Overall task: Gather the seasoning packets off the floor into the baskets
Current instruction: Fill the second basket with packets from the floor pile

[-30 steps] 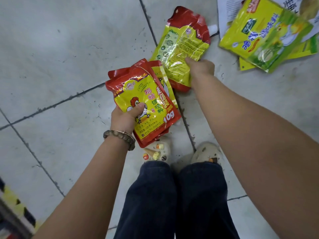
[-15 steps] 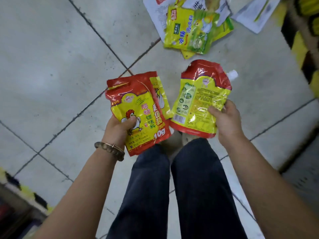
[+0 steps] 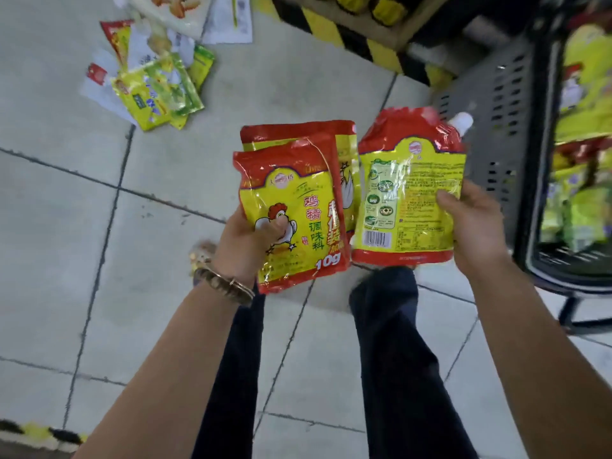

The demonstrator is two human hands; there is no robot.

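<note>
1. Holding 2 red-and-yellow chicken packets (image 3: pixel 291 207) fanned one behind the other, the left hand (image 3: pixel 246 241) pinched them near their lower edge with the thumb on the front face. They hung off the floor, to the left of the basket (image 3: pixel 496 94) and apart from it.
2. The right hand (image 3: pixel 477 233) gripped a spouted pouch (image 3: pixel 410 193) by its lower right side, thumb laid across the printed back. This pouch sat nearer the basket than the 2 packets did, just beside its grey perforated wall.
3. Both loads were held low and upright. I judged that this left their tops free to go over the basket's rim first.
4. Yellow and red packets lay inside the basket (too blurred to count), so it seemed the right place for all 3.
5. A loose pile of packets (image 3: pixel 155 91) lay on the tiled floor (image 3: pixel 132 293), well apart from the basket on its far left. I judged the gathering only partly done, with the drop into the basket as the step in hand.
</note>
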